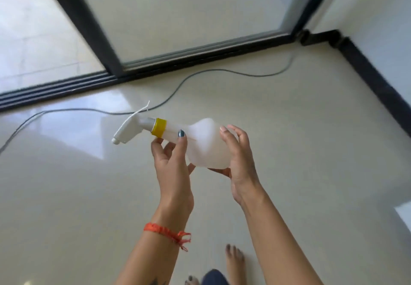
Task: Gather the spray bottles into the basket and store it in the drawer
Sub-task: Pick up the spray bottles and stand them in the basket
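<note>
A translucent white spray bottle [201, 142] with a yellow collar and a white trigger head lies sideways in the air above the floor, nozzle pointing left. My left hand [172, 162] grips its neck just behind the yellow collar. My right hand [238, 162] cups the round body from the right and below. No basket or drawer is in view.
A grey cable [178, 89] snakes across the glossy cream floor beyond the bottle. A black-framed sliding glass door [115, 66] runs along the far side, and a black skirting [373, 78] lines the right wall. My bare feet [234, 260] show at the bottom.
</note>
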{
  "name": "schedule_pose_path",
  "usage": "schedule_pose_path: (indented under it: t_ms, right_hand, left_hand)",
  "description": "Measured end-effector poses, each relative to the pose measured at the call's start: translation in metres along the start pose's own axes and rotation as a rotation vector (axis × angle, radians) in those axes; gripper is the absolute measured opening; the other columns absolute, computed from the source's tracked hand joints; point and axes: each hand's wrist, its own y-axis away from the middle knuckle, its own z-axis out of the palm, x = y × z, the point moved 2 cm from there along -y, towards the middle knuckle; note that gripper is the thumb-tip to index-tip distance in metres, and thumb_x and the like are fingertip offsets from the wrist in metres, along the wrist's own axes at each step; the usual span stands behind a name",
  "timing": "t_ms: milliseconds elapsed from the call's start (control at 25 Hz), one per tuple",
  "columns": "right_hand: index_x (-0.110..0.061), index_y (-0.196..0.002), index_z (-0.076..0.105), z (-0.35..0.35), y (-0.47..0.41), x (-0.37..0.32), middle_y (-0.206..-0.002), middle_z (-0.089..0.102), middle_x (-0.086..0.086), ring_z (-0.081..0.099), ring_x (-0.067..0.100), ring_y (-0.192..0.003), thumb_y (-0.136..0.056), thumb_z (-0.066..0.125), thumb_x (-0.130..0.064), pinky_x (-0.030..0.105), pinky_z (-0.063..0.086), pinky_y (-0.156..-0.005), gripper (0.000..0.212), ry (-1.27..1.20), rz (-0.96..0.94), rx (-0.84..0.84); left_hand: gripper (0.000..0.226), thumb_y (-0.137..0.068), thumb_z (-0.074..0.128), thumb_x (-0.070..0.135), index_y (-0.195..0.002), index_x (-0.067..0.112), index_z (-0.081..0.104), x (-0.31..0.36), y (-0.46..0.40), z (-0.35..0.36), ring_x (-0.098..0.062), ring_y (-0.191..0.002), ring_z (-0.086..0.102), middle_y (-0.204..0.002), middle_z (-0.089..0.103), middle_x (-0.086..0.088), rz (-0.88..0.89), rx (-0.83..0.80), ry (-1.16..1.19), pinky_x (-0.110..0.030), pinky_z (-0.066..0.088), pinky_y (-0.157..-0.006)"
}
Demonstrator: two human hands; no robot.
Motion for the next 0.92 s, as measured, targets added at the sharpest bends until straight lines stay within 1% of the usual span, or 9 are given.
schedule_pose_path:
  t_ms: [120, 240, 320, 400, 480, 600, 640, 760, 920]
  right_hand:
    - [-0.041, -0.112, 0.051, -0.087, 0.019, -0.015, -0.113, 0.055, -0.01, 0.058, 0.016, -0.103, -0.066, 0.058, -0.062, 0.04, 0.06, -0.07, 0.051, -0.131, -0.009, 0.144]
    - [-0.036, -0.11, 0.054, -0.172, 0.038, -0.021, -0.119, 0.056, -0.001, 0.06, 0.023, -0.105, -0.067, 0.058, -0.061, 0.041, 0.06, -0.069, 0.05, -0.244, -0.002, 0.255]
    - [-0.035, -0.108, 0.055, -0.225, 0.051, -0.021, -0.118, 0.058, 0.001, 0.062, 0.024, -0.103, -0.068, 0.057, -0.061, 0.043, 0.06, -0.07, 0.048, -0.284, 0.004, 0.294]
    - [-0.035, -0.108, 0.056, -0.28, 0.069, -0.021, -0.116, 0.06, 0.0, 0.063, 0.022, -0.102, -0.07, 0.055, -0.061, 0.042, 0.06, -0.072, 0.046, -0.311, 0.014, 0.342]
    - [-0.035, -0.111, 0.056, -0.333, 0.086, -0.022, -0.114, 0.061, -0.004, 0.062, 0.015, -0.101, -0.078, 0.052, -0.059, 0.039, 0.059, -0.075, 0.04, -0.305, -0.004, 0.392]
    - [-0.039, -0.117, 0.05, -0.417, 0.117, -0.027, -0.11, 0.06, -0.014, 0.059, -0.001, -0.096, -0.09, 0.045, -0.049, 0.033, 0.054, -0.084, 0.029, -0.254, -0.068, 0.54]
    - [-0.041, -0.117, 0.05, -0.443, 0.129, -0.029, -0.111, 0.06, -0.015, 0.059, -0.002, -0.096, -0.092, 0.043, -0.047, 0.032, 0.052, -0.086, 0.026, -0.224, -0.092, 0.597]
    - [-0.042, -0.115, 0.054, -0.518, 0.159, -0.039, -0.124, 0.056, -0.008, 0.055, 0.005, -0.108, -0.096, 0.039, -0.039, 0.036, 0.048, -0.095, 0.024, -0.128, -0.167, 0.766]
    - [-0.034, -0.117, 0.057, -0.608, 0.2, -0.052, -0.123, 0.057, -0.01, 0.05, 0.005, -0.116, -0.098, 0.037, -0.029, 0.04, 0.042, -0.102, 0.028, -0.054, -0.262, 0.941]
  left_hand:
    - [0.027, -0.091, 0.055, 0.025, -0.113, 0.035, 0.046, -0.026, 0.047, 0.07, 0.01, -0.083, 0.064, -0.114, 0.061, 0.007, 0.047, -0.213, -0.083, -0.031, 0.055, -0.077]
    - [0.038, -0.09, 0.057, 0.026, -0.124, 0.031, 0.04, -0.059, 0.095, 0.133, 0.009, -0.084, 0.065, -0.118, 0.061, 0.004, 0.045, -0.377, -0.154, -0.031, 0.055, -0.077]
    - [0.039, -0.09, 0.057, 0.028, -0.125, 0.032, 0.039, -0.082, 0.128, 0.169, 0.007, -0.085, 0.066, -0.119, 0.062, 0.003, 0.037, -0.454, -0.187, -0.033, 0.054, -0.078]
    - [0.037, -0.089, 0.059, 0.027, -0.121, 0.033, 0.041, -0.104, 0.165, 0.206, 0.005, -0.085, 0.067, -0.114, 0.065, 0.004, 0.035, -0.523, -0.229, -0.032, 0.054, -0.075]
    - [0.034, -0.088, 0.061, 0.027, -0.116, 0.036, 0.044, -0.123, 0.201, 0.24, 0.0, -0.087, 0.068, -0.108, 0.068, 0.004, 0.04, -0.585, -0.275, -0.032, 0.053, -0.076]
    - [0.033, -0.082, 0.067, 0.033, -0.107, 0.044, 0.048, -0.153, 0.26, 0.296, -0.014, -0.107, 0.064, -0.113, 0.067, 0.002, 0.039, -0.694, -0.385, -0.043, 0.051, -0.09]
    - [0.035, -0.08, 0.069, 0.036, -0.106, 0.045, 0.048, -0.161, 0.281, 0.315, -0.018, -0.112, 0.061, -0.115, 0.066, 0.003, 0.047, -0.731, -0.42, -0.047, 0.049, -0.093]
    - [0.04, -0.072, 0.069, 0.042, -0.105, 0.047, 0.048, -0.184, 0.342, 0.37, -0.021, -0.115, 0.059, -0.115, 0.066, 0.004, 0.085, -0.829, -0.506, -0.055, 0.045, -0.097]
    - [0.042, -0.076, 0.072, 0.036, -0.11, 0.043, 0.049, -0.218, 0.417, 0.435, -0.023, -0.115, 0.059, -0.113, 0.066, 0.001, 0.138, -0.991, -0.547, -0.055, 0.047, -0.095]
